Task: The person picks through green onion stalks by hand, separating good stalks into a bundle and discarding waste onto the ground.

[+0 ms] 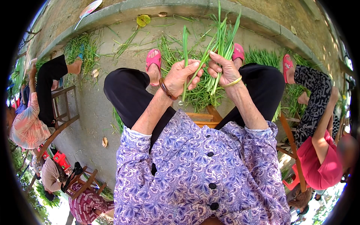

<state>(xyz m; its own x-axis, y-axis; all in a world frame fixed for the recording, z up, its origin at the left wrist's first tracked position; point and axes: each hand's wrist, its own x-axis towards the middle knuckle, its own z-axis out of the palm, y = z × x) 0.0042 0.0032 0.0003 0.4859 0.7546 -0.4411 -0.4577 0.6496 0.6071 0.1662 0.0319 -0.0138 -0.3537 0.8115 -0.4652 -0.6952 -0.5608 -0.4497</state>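
A: How do the green leaves (226,42) look?
B: Smooth, faintly glossy.
A: And the brown bangle (166,89)?
B: Polished and shiny, material unclear. The sandals (154,57) look like matt plastic or rubber.
A: The clothing?
B: The shirt (183,161) is printed cloth with glossy, plastic-looking buttons (212,186); the trousers (125,90) are matt cloth.
A: Underfoot?
B: The pavement (90,129) looks like rough, matt concrete. The stool (214,113) is smooth wood with a slight sheen.

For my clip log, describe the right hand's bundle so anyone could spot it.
From the purple patterned shirt, follow the right forearm past the yellow bangle to the right hand. The green bundle fans toward the kerb. It's thicker than the few stalks in the left hand and, unlike the greens on the ground, held.
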